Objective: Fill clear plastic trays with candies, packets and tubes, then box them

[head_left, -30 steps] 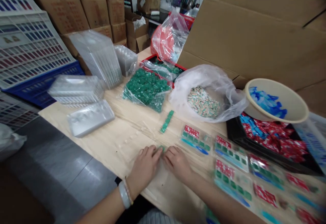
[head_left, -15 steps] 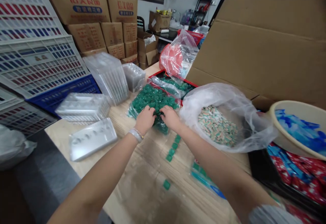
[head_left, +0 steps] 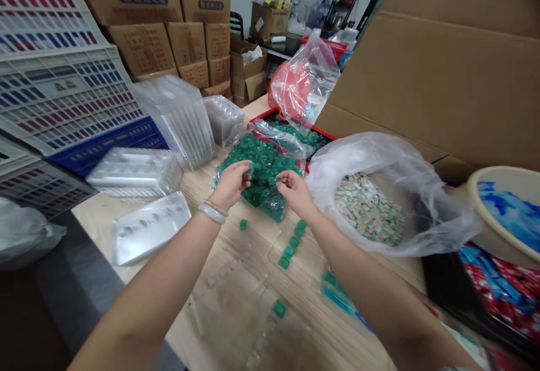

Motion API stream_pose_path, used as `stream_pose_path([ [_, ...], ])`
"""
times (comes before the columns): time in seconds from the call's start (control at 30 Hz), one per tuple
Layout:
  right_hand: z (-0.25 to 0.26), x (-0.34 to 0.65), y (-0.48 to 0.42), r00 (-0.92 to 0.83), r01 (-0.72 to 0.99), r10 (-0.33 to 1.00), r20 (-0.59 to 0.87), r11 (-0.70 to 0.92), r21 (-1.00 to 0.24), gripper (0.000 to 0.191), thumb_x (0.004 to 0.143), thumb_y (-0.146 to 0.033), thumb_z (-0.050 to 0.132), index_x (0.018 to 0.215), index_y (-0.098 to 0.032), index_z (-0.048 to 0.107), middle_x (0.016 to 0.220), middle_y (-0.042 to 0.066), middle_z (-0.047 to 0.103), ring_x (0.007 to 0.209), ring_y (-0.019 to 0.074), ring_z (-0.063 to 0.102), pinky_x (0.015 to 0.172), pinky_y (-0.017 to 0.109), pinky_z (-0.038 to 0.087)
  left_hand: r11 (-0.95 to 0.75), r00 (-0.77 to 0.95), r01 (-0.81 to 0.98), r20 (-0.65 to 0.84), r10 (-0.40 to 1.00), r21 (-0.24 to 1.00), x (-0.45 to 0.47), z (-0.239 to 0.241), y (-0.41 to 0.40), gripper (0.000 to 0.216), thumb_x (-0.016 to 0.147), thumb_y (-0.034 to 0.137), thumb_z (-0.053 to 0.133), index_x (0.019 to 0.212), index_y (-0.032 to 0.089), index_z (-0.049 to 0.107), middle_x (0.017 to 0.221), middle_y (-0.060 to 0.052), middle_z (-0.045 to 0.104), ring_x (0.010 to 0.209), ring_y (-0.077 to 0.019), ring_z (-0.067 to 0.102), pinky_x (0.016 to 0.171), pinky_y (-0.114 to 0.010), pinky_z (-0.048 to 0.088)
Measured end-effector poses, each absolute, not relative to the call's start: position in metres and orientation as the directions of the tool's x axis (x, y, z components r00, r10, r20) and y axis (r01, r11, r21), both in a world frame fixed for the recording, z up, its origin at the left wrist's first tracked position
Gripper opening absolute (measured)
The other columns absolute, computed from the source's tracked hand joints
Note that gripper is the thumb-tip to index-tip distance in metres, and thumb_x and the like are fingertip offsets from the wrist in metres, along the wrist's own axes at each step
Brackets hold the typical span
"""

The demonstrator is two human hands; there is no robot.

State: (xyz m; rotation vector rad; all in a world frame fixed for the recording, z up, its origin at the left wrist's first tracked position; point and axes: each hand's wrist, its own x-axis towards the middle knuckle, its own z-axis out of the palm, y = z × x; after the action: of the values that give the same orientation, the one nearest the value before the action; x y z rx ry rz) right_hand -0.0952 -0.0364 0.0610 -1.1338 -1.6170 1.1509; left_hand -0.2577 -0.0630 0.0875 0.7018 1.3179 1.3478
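My left hand (head_left: pixel 233 185), wearing bracelets, is closed in a pinch over the left part of a heap of glossy green cubes (head_left: pixel 257 191) on clear plastic; a green piece shows at its fingertips. To the right, the fingers of my right hand (head_left: pixel 294 192) are pressed together at the heap's edge, and what they hold is too small to make out. One loose green cube (head_left: pixel 243 224) lies below my left hand. A short row of green cubes (head_left: pixel 291 246) runs under my right wrist, and a single green cube (head_left: pixel 279 308) sits nearer to me, by a clear plastic tray (head_left: pixel 228 303).
Clear trays (head_left: pixel 135 171) are stacked at the left. Behind the heap is a red-rimmed tray (head_left: pixel 324 134) of green pieces. On the right stand a plastic bag (head_left: pixel 323 191) of small striped pieces and a cream basin (head_left: pixel 476 191). Cardboard (head_left: pixel 442 89) rises behind them.
Both hands have come up out of the green heap and moved apart, the left hand leftward and the right hand rightward. A loose cube now shows on the table below my left hand.
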Motion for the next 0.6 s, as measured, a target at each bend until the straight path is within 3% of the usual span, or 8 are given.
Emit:
stream_pose_path([
  [0.07, 0.068, -0.095, -0.041, -0.267, 0.028, 0.964, 0.017, 0.025, -0.999, 0.017, 0.060, -0.024, 0.056, 0.074, -0.018, 0.049, 0.064, -0.004, 0.049, 0.057, 0.0090, 0.048, 0.055, 0.022, 0.040, 0.309, -0.020, -0.609, -0.403, 0.915, 0.731, -0.259, 0.093, -0.067, 0.020, 0.073, 0.016, 0.043, 0.089, 0.013, 0.055, 0.059, 0.001, 0.047, 0.047, -0.0060, 0.044, 0.040, -0.015, 0.032],
  [0.17, 0.079, -0.096, -0.049, -0.314, -0.141, 0.945, -0.085, -0.135, -0.981, 0.021, 0.057, -0.023, 0.060, 0.073, -0.018, 0.049, 0.063, -0.005, 0.051, 0.059, 0.0091, 0.053, 0.058, 0.023, 0.042, 0.422, 0.181, -0.727, -0.442, 0.879, 0.541, -0.251, 0.092, -0.076, 0.020, 0.076, 0.024, 0.042, 0.080, 0.011, 0.057, 0.057, -0.001, 0.048, 0.047, -0.0072, 0.046, 0.040, -0.016, 0.034],
  [0.27, 0.085, -0.096, -0.058, -0.347, -0.152, 0.930, -0.124, -0.186, -0.971, 0.022, 0.056, -0.021, 0.061, 0.074, -0.018, 0.050, 0.060, -0.007, 0.051, 0.054, 0.0073, 0.050, 0.056, 0.022, 0.041, 0.406, 0.142, -0.637, -0.417, 0.898, 0.656, -0.233, 0.084, -0.089, 0.021, 0.072, 0.032, 0.053, 0.071, 0.012, 0.056, 0.057, 0.000, 0.050, 0.048, -0.0073, 0.046, 0.040, -0.017, 0.033],
  [0.43, 0.085, -0.094, -0.088, -0.344, -0.034, 0.927, -0.148, -0.170, -0.985, 0.019, 0.056, -0.022, 0.061, 0.072, -0.016, 0.052, 0.053, -0.007, 0.049, 0.048, 0.0058, 0.045, 0.050, 0.020, 0.036, 0.088, -0.214, -0.227, -0.138, 0.967, 0.970, -0.211, 0.073, -0.128, 0.019, 0.068, 0.032, 0.060, 0.073, 0.013, 0.059, 0.050, 0.004, 0.046, 0.044, -0.0059, 0.040, 0.042, -0.018, 0.030],
  [0.53, 0.083, -0.091, -0.124, -0.368, -0.064, 0.897, -0.247, -0.289, -0.955, 0.016, 0.057, -0.022, 0.059, 0.070, -0.016, 0.051, 0.054, -0.006, 0.051, 0.048, 0.0057, 0.046, 0.051, 0.021, 0.037, 0.027, -0.319, 0.004, -0.024, 0.948, 1.000, -0.205, 0.072, -0.166, 0.020, 0.071, 0.033, 0.057, 0.078, 0.015, 0.059, 0.050, 0.005, 0.047, 0.044, -0.0066, 0.041, 0.045, -0.019, 0.031],
  [0.6, 0.082, -0.087, -0.153, -0.405, -0.118, 0.844, -0.352, -0.430, -0.895, 0.014, 0.058, -0.023, 0.056, 0.068, -0.016, 0.049, 0.054, -0.006, 0.051, 0.047, 0.0062, 0.046, 0.051, 0.022, 0.038, 0.059, -0.301, 0.040, -0.044, 0.953, 0.997, -0.202, 0.072, -0.195, 0.019, 0.069, 0.031, 0.059, 0.080, 0.016, 0.057, 0.054, 0.005, 0.050, 0.047, -0.0066, 0.043, 0.047, -0.019, 0.033],
])
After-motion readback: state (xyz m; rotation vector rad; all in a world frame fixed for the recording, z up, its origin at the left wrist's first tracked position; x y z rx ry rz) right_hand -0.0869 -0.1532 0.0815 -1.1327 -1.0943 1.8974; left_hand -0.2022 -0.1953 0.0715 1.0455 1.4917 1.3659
